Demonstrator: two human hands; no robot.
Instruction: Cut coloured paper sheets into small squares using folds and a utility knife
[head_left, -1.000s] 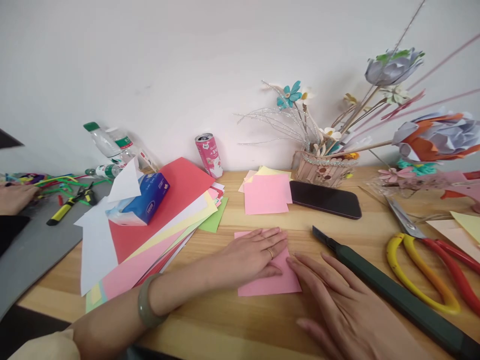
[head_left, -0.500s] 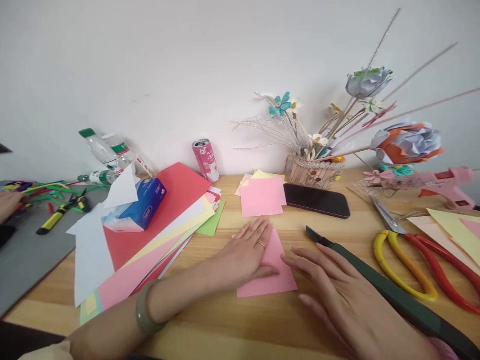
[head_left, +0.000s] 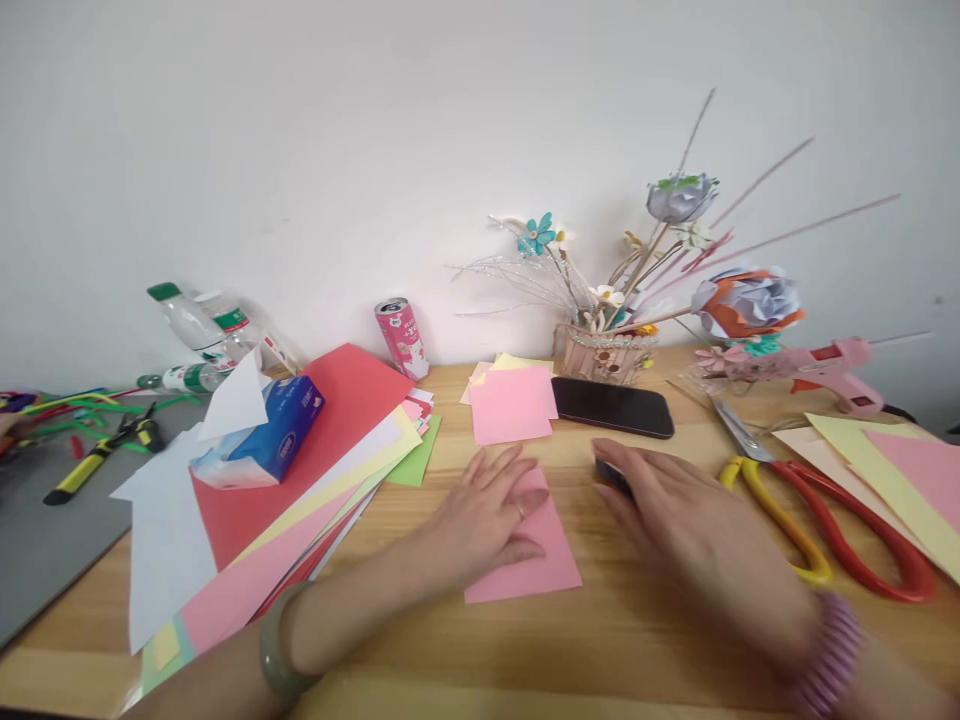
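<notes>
My left hand (head_left: 484,510) lies flat, fingers spread, on a pink paper square (head_left: 551,560) on the wooden table (head_left: 525,640). My right hand (head_left: 690,525) is blurred and rests over a dark green utility knife, of which only the black tip (head_left: 606,472) shows past the fingers. Whether the fingers grip the knife cannot be made out. A green bangle sits on my left wrist and a pink band on my right.
Yellow-and-red scissors (head_left: 825,520) lie right of my right hand. Behind are a black phone (head_left: 611,408), a pile of pink squares (head_left: 510,405), a pink can (head_left: 401,338), a flower holder (head_left: 604,352) and a pink glue gun (head_left: 832,365). Coloured sheets (head_left: 337,420) and a tissue pack (head_left: 270,435) lie left.
My right hand moved from beside the pink square rightward onto the utility knife, covering most of it. My left hand stayed on the paper. The camera view shifted right.
</notes>
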